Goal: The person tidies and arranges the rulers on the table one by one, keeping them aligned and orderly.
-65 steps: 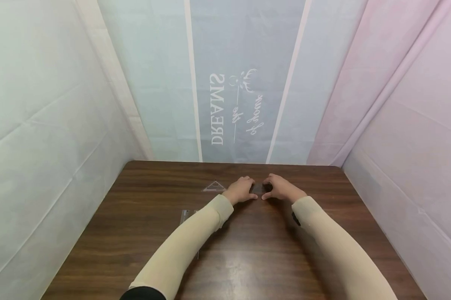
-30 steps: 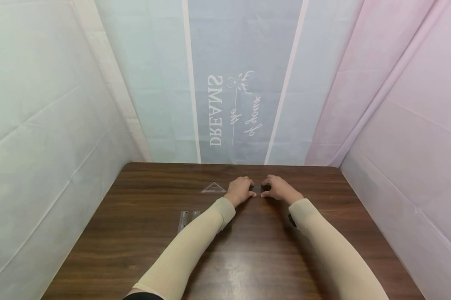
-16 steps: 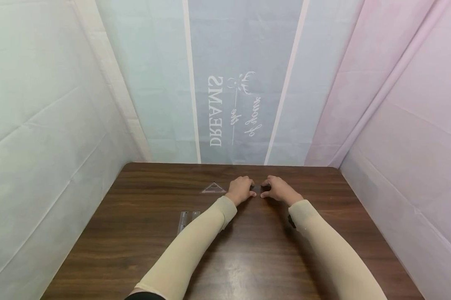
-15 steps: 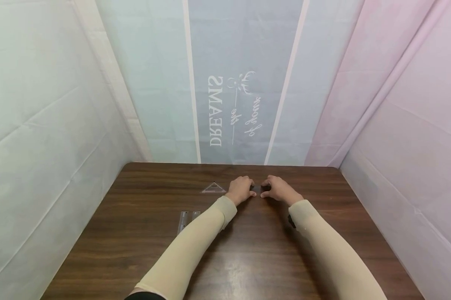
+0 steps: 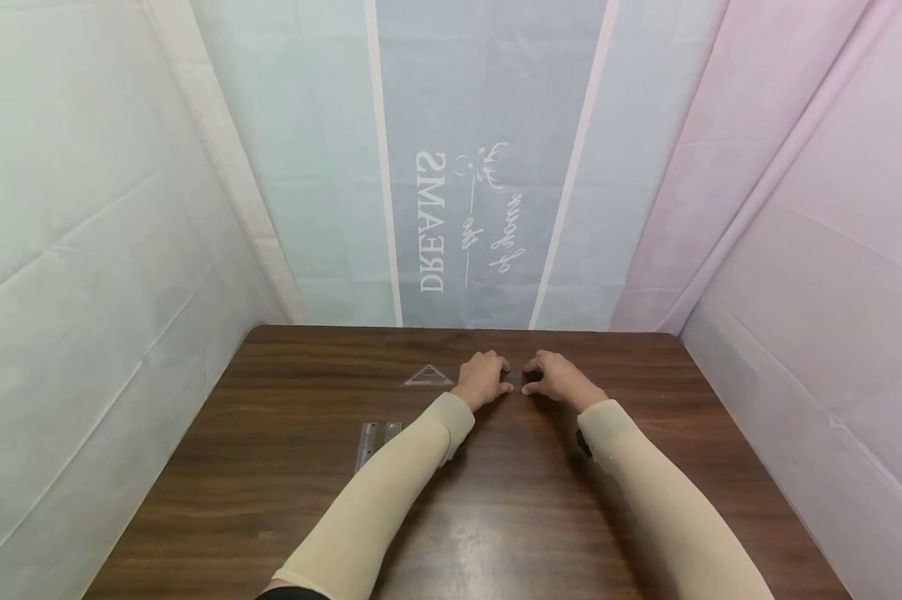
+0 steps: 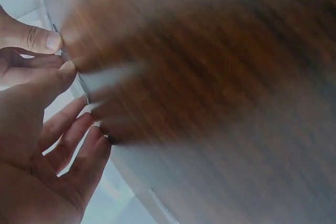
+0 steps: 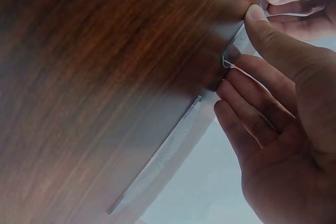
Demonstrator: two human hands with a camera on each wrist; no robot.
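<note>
At the far middle of the table, both hands hold a thin clear plastic piece (image 7: 240, 39) low over the wood; its full shape is hidden by the fingers. My left hand (image 5: 482, 379) grips one end, thumb on the near side and fingers curved on the far side. From the other end my right hand (image 5: 563, 377) does the same, the two thumbtips close together. Just left of the left hand lies a clear set square (image 5: 428, 383). Two clear rulers (image 5: 367, 443) lie farther left and nearer, partly covered by the left sleeve.
The brown wood-grain table (image 5: 233, 467) has its far edge just beyond the hands. In the right wrist view another clear flat piece (image 7: 160, 158) with fine markings lies beside the right hand. Pale cloth sheets (image 5: 98, 275) enclose the sides and back.
Since the oldest frame the view has shifted slightly and the left forearm has moved a little right, showing more of the rulers. Both hands keep their grip in nearly the same place.
</note>
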